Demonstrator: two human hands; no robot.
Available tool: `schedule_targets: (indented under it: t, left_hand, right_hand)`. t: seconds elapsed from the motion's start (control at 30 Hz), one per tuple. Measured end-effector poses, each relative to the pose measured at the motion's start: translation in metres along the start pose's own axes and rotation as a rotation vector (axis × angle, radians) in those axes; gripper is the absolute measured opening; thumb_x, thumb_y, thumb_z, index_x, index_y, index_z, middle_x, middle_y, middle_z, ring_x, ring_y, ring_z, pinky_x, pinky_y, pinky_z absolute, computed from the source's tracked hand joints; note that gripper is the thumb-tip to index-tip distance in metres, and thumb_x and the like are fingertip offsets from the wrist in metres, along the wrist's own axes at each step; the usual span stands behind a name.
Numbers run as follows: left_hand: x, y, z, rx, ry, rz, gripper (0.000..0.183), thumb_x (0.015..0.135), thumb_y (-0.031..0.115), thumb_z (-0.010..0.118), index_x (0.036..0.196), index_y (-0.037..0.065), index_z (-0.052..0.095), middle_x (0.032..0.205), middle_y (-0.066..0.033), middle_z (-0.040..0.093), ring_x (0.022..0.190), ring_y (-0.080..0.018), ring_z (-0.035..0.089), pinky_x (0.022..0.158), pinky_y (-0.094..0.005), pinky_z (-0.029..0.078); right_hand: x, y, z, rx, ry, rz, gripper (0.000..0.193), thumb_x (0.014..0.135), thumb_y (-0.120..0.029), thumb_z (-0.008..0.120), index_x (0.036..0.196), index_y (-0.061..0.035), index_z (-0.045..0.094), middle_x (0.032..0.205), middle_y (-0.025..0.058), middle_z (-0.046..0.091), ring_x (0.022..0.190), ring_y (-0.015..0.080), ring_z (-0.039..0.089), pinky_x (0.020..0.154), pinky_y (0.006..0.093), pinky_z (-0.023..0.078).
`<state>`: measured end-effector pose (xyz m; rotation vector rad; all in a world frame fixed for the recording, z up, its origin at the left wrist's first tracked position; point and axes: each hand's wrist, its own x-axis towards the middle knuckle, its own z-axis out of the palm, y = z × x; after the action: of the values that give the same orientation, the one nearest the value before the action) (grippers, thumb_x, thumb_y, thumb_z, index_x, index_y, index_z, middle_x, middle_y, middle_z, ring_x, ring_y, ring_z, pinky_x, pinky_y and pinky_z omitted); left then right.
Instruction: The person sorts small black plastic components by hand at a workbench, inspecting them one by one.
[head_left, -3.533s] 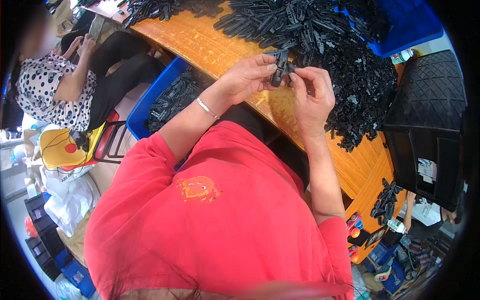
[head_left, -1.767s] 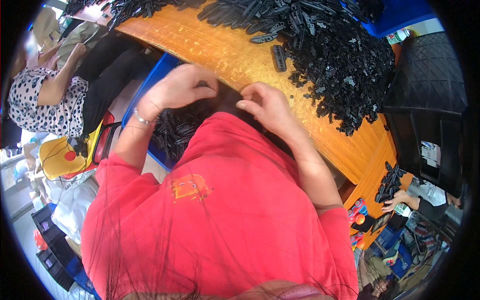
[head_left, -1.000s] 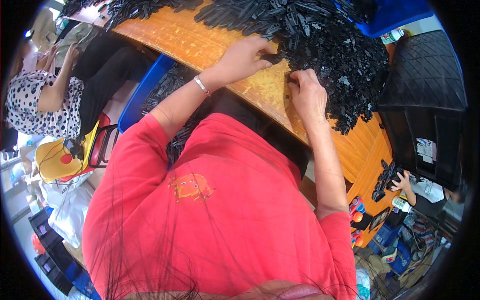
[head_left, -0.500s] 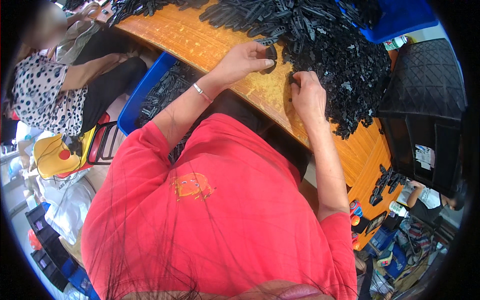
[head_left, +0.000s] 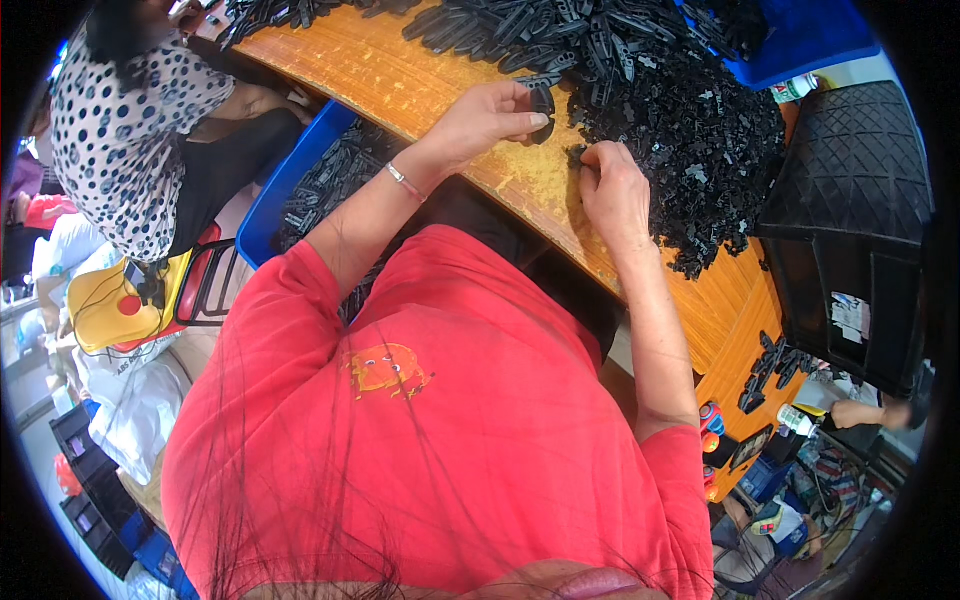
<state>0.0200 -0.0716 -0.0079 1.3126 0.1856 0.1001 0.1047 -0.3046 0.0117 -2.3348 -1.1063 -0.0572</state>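
My left hand (head_left: 484, 125) is closed on a black curved plastic part (head_left: 543, 114), which stands upright between thumb and fingers above the worn orange tabletop (head_left: 400, 88). To its right, my right hand (head_left: 614, 190) has its fingers pinched together. A small black plastic piece (head_left: 577, 155) shows at those fingertips, partly hidden by them. The two hands are a short gap apart. Just beyond my right hand spreads a heap of small black pieces (head_left: 690, 135). A pile of long black plastic parts (head_left: 500, 38) lies past my left hand.
A blue bin (head_left: 262, 220) of black parts stands below the table edge at left. Another blue bin (head_left: 820, 45) is at the far right, near a black crate (head_left: 850, 170). A co-worker in a spotted shirt (head_left: 115, 130) sits at left, near a yellow stool (head_left: 105, 312).
My right hand has shifted slightly, and more of the small piece shows at its fingertips. My left hand has hardly moved. The co-worker at left has moved toward the table; the person at right has shifted.
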Motion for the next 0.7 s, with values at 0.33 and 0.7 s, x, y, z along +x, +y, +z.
schedule_targets:
  t: [0.33,0.7]
  left_hand:
    - [-0.005,0.002,-0.002,-0.049,-0.049,-0.067,0.029,0.102,0.019,0.075,0.125,0.003,0.069,0.108,-0.0034,0.076,0.097,-0.0117,0.070,0.088,-0.0272,0.056]
    - [-0.010,0.001,0.013,-0.323,-0.208,-0.100,0.041,0.108,0.022,0.067,0.144,0.003,0.060,0.127,-0.0093,0.074,0.113,-0.0188,0.074,0.100,-0.0366,0.060]
  right_hand:
    - [0.000,-0.017,-0.006,0.296,0.250,-0.059,0.016,0.089,0.005,0.075,0.102,-0.0030,0.070,0.097,0.0122,0.068,0.078,0.0251,0.071,0.068,0.0331,0.059]
    - [0.002,-0.043,-0.015,0.302,0.351,-0.198,0.020,0.085,0.008,0.076,0.099,-0.0038,0.069,0.095,0.0113,0.068,0.080,0.0276,0.071,0.065,0.0354,0.059]
